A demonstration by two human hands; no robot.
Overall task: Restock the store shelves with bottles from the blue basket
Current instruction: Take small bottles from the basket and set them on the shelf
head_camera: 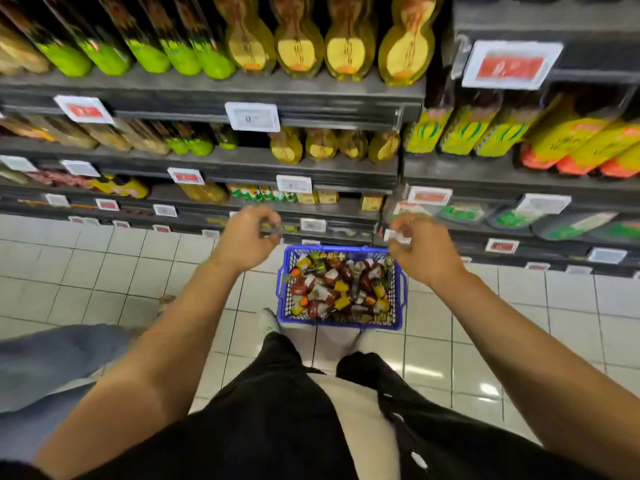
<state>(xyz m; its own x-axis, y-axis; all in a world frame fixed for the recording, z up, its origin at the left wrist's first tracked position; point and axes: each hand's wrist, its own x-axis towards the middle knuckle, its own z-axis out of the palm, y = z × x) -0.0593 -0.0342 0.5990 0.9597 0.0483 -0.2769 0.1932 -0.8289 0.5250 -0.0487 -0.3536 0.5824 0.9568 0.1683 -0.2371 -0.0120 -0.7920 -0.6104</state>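
**Both hands raised over the basket, aisle floor**

Blue basket (pixel 340 289) sat on the tiled floor (pixel 104 271) at the foot of the shelves (pixel 242 157), heaped with small bottles (pixel 332 285), red, yellow and dark. Left hand (pixel 247 237) hung in the air above and left of it, fingers curled; blurred, contents could not be told. Right hand (pixel 420 249) up to the right, fingers curled round something small and white (pixel 398 236), too blurred to identify.

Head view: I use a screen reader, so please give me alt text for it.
A person's left hand and right hand are raised, fingers curled, above a blue basket full of bottles on a tiled floor. Ahead, dark shelves hold oil bottles and price tags.
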